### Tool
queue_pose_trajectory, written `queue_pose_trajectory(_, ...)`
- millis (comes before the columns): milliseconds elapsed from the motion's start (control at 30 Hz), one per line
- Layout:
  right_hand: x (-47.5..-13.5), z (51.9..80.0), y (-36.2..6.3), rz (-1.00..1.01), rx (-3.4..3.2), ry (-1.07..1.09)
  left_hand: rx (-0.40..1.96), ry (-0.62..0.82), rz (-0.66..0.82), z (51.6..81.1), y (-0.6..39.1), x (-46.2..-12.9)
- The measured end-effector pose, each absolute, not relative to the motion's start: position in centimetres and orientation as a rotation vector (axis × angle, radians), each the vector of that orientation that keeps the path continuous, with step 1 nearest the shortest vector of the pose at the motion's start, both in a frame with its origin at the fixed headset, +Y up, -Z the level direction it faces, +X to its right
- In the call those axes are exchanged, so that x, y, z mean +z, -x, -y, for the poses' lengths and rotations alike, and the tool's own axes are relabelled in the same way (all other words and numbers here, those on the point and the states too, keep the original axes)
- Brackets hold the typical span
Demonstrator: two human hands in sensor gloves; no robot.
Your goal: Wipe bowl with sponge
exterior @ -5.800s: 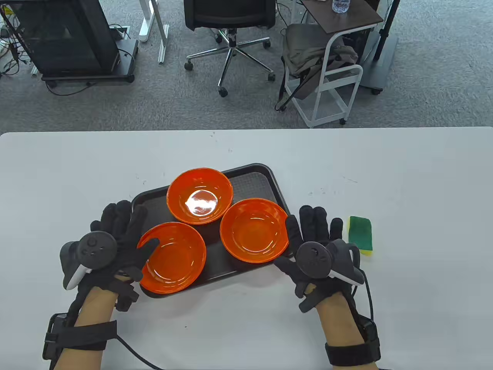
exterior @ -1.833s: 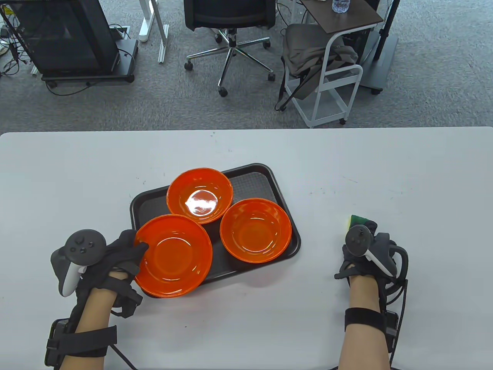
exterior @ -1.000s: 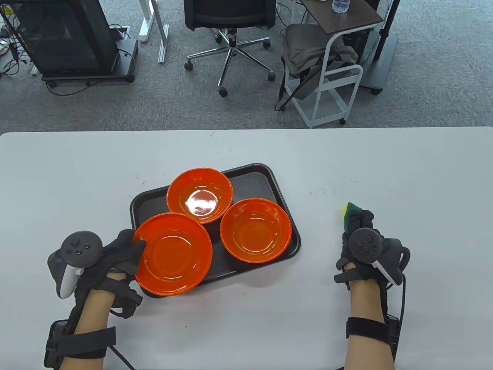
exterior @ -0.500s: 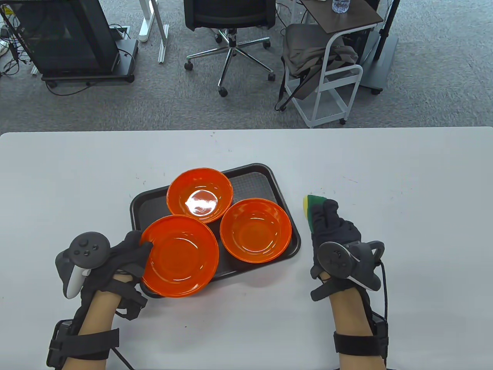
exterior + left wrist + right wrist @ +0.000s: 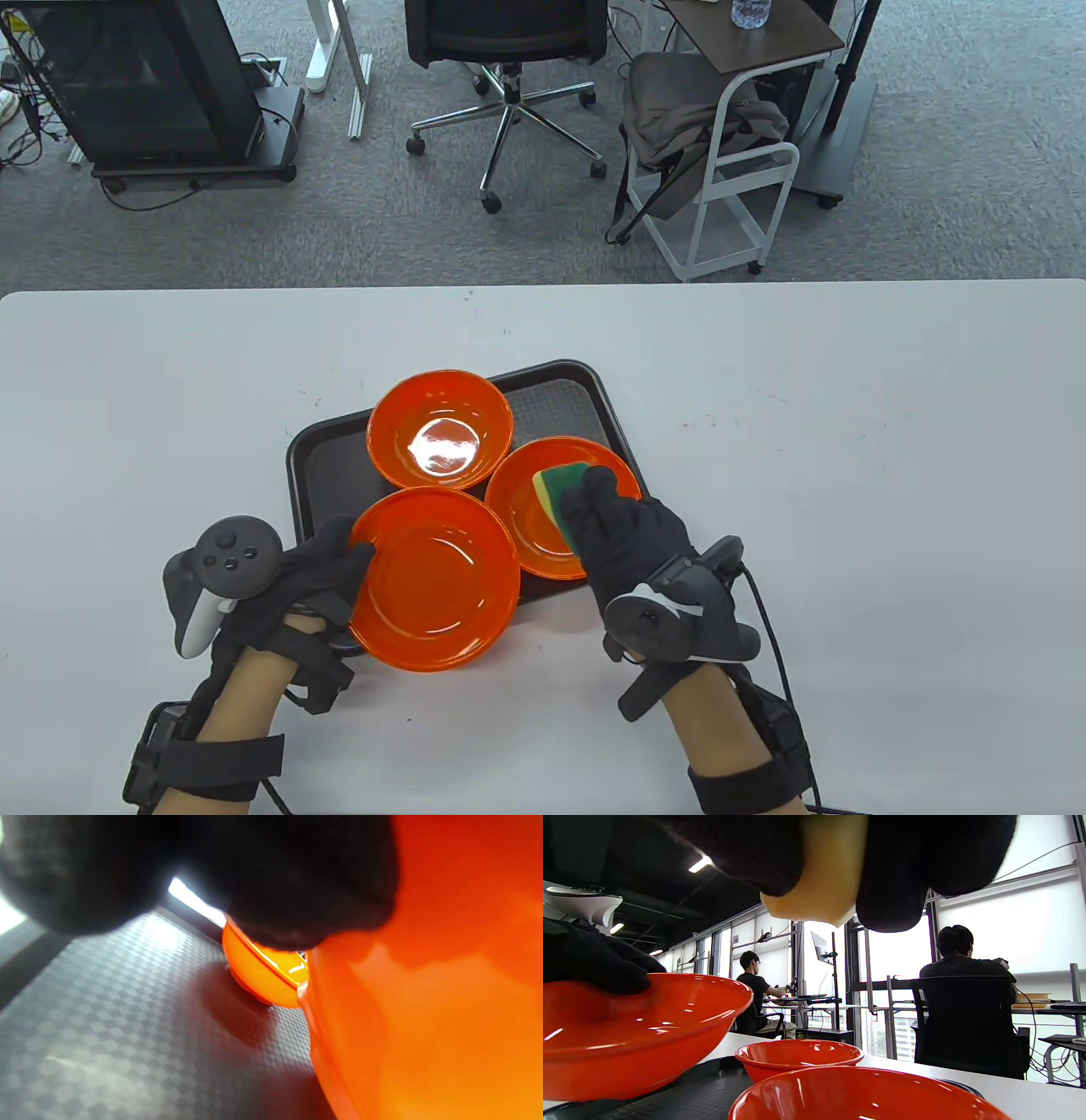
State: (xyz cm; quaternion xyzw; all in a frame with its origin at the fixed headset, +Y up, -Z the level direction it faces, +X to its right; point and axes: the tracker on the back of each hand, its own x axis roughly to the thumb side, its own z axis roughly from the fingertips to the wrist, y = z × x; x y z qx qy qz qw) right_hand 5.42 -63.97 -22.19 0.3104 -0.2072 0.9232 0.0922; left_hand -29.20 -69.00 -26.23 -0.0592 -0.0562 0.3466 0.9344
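My left hand [image 5: 327,564] grips the left rim of an orange bowl [image 5: 434,579] and holds it lifted over the tray's front edge; the bowl fills the left wrist view [image 5: 424,1005]. It also shows at the left of the right wrist view [image 5: 636,1035]. My right hand [image 5: 624,531] holds a green and yellow sponge [image 5: 556,492] above the right orange bowl [image 5: 530,531]. In the right wrist view the sponge [image 5: 818,870] sits between my fingers at the top.
A dark tray [image 5: 327,441] carries a back orange bowl [image 5: 439,429] and the right bowl. White table [image 5: 848,407] lies all around the tray. An office chair [image 5: 509,51] and a white cart [image 5: 730,170] stand beyond the far edge.
My right hand took the sponge from the table's right side and carried it left over the right bowl. My left hand lifted the front bowl and moved it right and toward me.
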Motion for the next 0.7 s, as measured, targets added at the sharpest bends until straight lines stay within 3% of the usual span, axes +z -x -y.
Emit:
queue_pose_trajectory(367,-19.9,63.9,0.1,0.553,2.724,-1.192,0.678,0.114,0.176,69.3,26.7,-26.0)
queue_pose_trajectory(700,-19.7,65.8,3.1,0.458,2.923,-1.368,0.677,0.112,0.211,69.3,26.3,-26.0)
